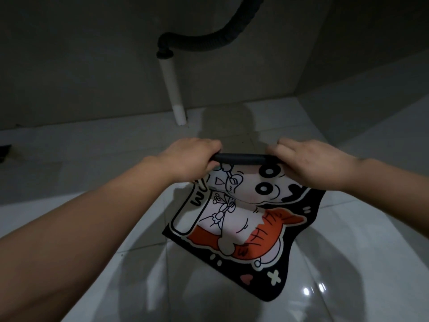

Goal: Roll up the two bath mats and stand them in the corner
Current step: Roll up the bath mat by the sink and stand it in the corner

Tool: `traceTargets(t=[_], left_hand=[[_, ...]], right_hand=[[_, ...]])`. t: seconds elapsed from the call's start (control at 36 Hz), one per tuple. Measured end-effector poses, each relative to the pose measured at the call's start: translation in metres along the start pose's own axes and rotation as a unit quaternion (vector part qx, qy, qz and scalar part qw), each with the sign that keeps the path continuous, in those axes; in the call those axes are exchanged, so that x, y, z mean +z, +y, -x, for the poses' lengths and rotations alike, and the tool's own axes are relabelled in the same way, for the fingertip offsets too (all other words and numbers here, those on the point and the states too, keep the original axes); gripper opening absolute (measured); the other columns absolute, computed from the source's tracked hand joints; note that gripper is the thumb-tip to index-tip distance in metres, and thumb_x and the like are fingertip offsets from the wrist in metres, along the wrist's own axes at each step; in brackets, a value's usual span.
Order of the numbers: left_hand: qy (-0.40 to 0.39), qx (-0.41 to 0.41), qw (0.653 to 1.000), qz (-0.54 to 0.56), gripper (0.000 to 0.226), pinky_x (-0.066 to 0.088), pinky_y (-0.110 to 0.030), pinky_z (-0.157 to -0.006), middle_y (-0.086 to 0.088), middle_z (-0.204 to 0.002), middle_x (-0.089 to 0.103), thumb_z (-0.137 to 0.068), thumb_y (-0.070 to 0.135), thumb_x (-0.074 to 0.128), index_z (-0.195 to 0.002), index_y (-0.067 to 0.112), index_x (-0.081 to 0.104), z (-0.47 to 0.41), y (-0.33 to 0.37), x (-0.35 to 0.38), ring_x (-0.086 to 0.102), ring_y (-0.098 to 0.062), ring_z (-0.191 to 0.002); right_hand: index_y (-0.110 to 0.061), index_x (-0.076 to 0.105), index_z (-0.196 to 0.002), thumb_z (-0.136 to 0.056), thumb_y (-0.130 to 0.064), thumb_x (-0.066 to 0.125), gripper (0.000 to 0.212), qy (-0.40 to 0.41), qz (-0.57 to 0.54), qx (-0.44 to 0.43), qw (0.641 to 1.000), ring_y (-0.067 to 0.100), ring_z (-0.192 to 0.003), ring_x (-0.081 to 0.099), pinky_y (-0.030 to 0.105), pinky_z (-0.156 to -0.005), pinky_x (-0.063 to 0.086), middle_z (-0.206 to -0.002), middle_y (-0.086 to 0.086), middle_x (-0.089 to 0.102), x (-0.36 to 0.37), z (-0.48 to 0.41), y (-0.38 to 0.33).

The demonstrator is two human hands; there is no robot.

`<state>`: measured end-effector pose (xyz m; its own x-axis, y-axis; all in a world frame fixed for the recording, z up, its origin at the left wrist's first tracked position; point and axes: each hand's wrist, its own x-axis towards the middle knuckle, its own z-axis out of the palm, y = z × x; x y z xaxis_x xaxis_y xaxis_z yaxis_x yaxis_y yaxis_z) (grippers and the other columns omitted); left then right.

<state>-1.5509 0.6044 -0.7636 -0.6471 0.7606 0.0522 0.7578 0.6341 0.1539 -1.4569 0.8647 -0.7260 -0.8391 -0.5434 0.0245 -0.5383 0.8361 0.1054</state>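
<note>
A black bath mat (234, 219) printed with a cartoon figure in white and orange lies on the glossy white tile floor, its near end flat and its far end lifted. That far edge is curled over into a thin black roll (241, 158). My left hand (190, 156) grips the roll's left end, and my right hand (308, 162) grips its right end. Both hands hold the rolled edge above the floor. Only one mat is in view.
A white drain pipe (173, 87) with a black corrugated hose (209, 43) comes down the grey wall just behind the mat. The wall corner (297, 94) lies to the back right. A dark object (4, 152) sits at the far left edge.
</note>
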Motion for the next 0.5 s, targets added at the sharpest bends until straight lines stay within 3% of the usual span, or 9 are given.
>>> traceTargets(t=[0.08, 0.22, 0.31, 0.42, 0.5], left_hand=[[-0.006, -0.009, 0.999, 0.036, 0.017, 0.027, -0.029, -0.053, 0.009, -0.078, 0.043, -0.086, 0.024, 0.054, -0.087, 0.028, 0.037, -0.0018, 0.0019, 0.0007, 0.04, -0.013, -0.064], [-0.03, -0.036, 0.999, 0.014, 0.034, 0.027, -0.03, -0.045, 0.005, -0.066, 0.043, -0.082, 0.008, 0.05, -0.094, 0.03, 0.027, -0.0053, 0.0012, 0.0051, 0.043, -0.013, -0.056], [-0.015, -0.008, 1.0, 0.015, 0.034, 0.027, -0.031, -0.051, 0.01, -0.071, 0.041, -0.088, 0.019, 0.05, -0.115, 0.029, 0.033, -0.0047, 0.0012, 0.0047, 0.042, -0.014, -0.06], [0.002, 0.041, 0.999, 0.014, 0.032, 0.027, -0.029, -0.057, 0.014, -0.083, 0.044, -0.092, 0.052, 0.035, -0.114, 0.03, 0.041, -0.0021, 0.0029, 0.0012, 0.042, -0.01, -0.07], [0.0, 0.04, 0.999, 0.018, 0.03, 0.027, -0.03, -0.064, 0.01, -0.092, 0.044, -0.096, 0.045, 0.03, -0.116, 0.026, 0.042, -0.0027, 0.0025, 0.0018, 0.041, -0.011, -0.077]], right_hand=[[-0.008, 0.047, -0.112, -0.087, -0.013, 0.054, 0.026, -0.026, -0.016, 0.034, 0.999, 0.034, -0.063, 0.053, 0.045, -0.053, 0.043, -0.099, 0.013, 0.05, -0.0005, -0.0029, -0.0004], [-0.011, 0.044, -0.107, -0.085, -0.011, 0.054, 0.024, -0.025, 0.029, 0.02, 0.999, 0.026, -0.055, 0.048, 0.037, -0.045, 0.037, -0.072, 0.003, 0.048, 0.0004, -0.0034, -0.0001], [-0.014, 0.045, -0.11, -0.083, -0.009, 0.057, 0.03, -0.005, 0.041, -0.01, 0.999, 0.03, -0.056, 0.051, 0.036, -0.043, 0.036, -0.085, 0.01, 0.053, 0.0008, -0.0008, 0.0025], [-0.015, 0.044, -0.111, -0.083, -0.022, 0.058, 0.032, 0.011, 0.037, -0.032, 0.999, 0.032, -0.057, 0.053, 0.034, -0.045, 0.037, -0.093, 0.013, 0.054, 0.002, 0.0002, 0.0054], [-0.014, 0.045, -0.112, -0.085, -0.035, 0.042, 0.034, 0.009, 0.021, -0.033, 0.999, 0.029, -0.059, 0.053, 0.031, -0.049, 0.035, -0.095, 0.012, 0.054, 0.0022, 0.0012, 0.0042]])
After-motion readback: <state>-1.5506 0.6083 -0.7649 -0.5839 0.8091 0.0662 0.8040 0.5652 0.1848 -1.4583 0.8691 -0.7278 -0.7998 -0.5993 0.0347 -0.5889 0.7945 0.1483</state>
